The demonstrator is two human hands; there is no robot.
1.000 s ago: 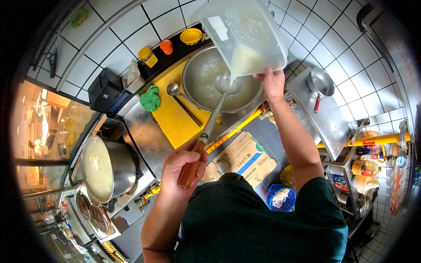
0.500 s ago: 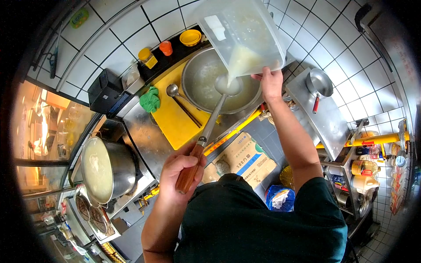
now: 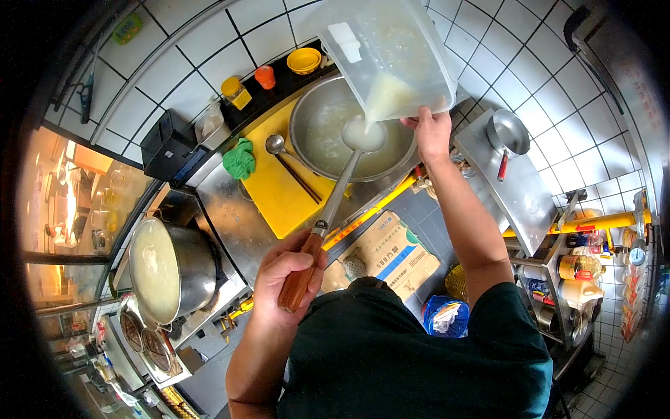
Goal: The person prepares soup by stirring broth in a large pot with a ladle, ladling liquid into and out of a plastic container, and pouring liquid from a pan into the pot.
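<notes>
The left hand (image 3: 285, 278) curled its fingers around the wooden handle of the ladle (image 3: 338, 198), thumb pressed along it, palm hidden. The ladle pointed away from the body, long axis slanting up and rightward, its cup above the metal basin (image 3: 314, 140). Pale liquid (image 3: 382, 98) ran into it from the tilted plastic container (image 3: 412, 52), cut off at the top edge. The right hand (image 3: 434, 136) gripped the container's near corner, some fingers hidden.

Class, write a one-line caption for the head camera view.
Left hand steadies a ladle while the right tips cloudy liquid from a plastic tub.
</notes>
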